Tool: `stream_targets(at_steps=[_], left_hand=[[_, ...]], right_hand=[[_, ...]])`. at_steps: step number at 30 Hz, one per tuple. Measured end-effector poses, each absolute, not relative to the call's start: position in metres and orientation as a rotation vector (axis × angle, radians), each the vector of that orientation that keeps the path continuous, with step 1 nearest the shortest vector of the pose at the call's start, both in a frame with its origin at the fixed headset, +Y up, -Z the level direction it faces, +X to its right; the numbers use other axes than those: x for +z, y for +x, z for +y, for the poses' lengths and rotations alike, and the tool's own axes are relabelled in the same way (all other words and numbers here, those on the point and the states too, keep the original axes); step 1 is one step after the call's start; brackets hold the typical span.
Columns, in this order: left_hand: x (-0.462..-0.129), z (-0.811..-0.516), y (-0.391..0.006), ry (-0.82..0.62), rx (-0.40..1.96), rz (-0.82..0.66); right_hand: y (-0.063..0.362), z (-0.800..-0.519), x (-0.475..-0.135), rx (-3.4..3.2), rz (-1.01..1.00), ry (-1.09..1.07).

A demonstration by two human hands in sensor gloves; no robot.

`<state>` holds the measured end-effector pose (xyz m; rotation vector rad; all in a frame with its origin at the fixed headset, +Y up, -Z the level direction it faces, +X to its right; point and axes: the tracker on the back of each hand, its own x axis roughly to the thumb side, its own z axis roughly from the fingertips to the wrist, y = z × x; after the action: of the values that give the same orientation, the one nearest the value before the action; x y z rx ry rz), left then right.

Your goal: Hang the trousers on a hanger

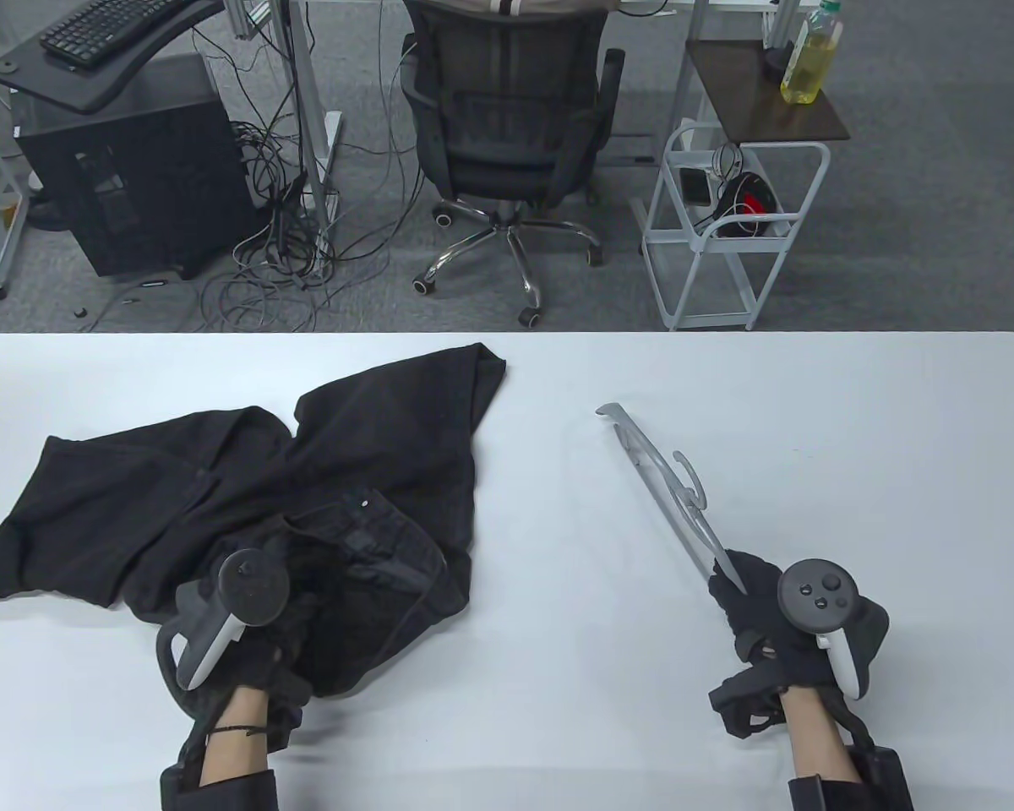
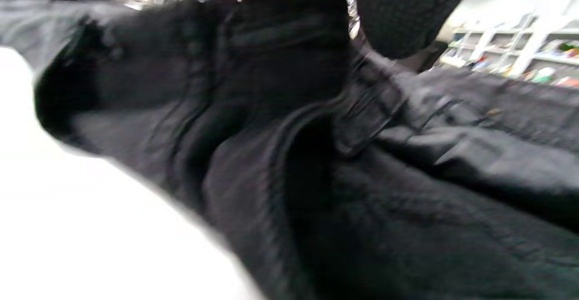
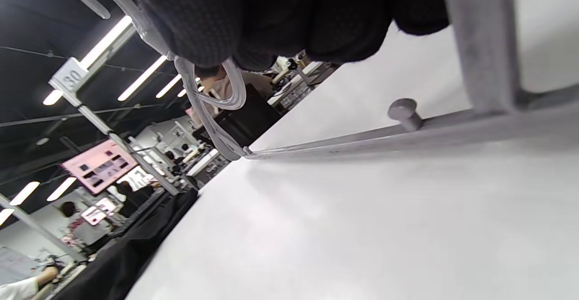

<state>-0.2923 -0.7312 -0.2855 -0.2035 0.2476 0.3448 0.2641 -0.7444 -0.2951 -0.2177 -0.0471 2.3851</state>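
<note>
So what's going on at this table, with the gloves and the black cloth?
A person in sensor gloves is starting to hang trousers. The left hand grips the crumpled black trousers near the waistband, on the white table. The right hand holds one end of a grey hanger, apart from the trousers. Nothing is hung yet.

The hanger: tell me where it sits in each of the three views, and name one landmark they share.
Table view: the grey hanger lies right of centre, its near end gripped by the right hand.
Left wrist view: not in it; only the black trousers.
Right wrist view: its bar crosses the upper right, hook under the fingers.
Shared landmark: the white table.
</note>
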Motion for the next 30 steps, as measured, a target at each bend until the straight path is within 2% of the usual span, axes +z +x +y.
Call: stream_targets(at_steps=[3,8,12,19,22,30], left_hand=[[-0.288,-0.741,-0.297,-0.234,0.346,0.285],[-0.289,-0.739,-0.297,-0.165,0.293,0.281],[-0.283,-0.727,-0.295,-0.025,0.273,0.260],[-0.269,-0.700,-0.286,0.281,0.301,0.176],[-0.264,-0.692,-0.280,0.355,0.320,0.157],[-0.258,-0.682,-0.260,0.414,0.327,0.065]], right_hand=[[0.260,-0.741,-0.294,2.303,-0.040,-0.099],[0.252,-0.728,-0.288,2.323,-0.156,0.002],[0.243,-0.721,-0.284,2.242,-0.181,0.145],[0.225,-0.717,-0.280,2.319,-0.088,0.343],[0.215,-0.715,-0.277,2.365,-0.067,0.421],[0.197,-0.704,-0.266,2.411,-0.146,0.549]])
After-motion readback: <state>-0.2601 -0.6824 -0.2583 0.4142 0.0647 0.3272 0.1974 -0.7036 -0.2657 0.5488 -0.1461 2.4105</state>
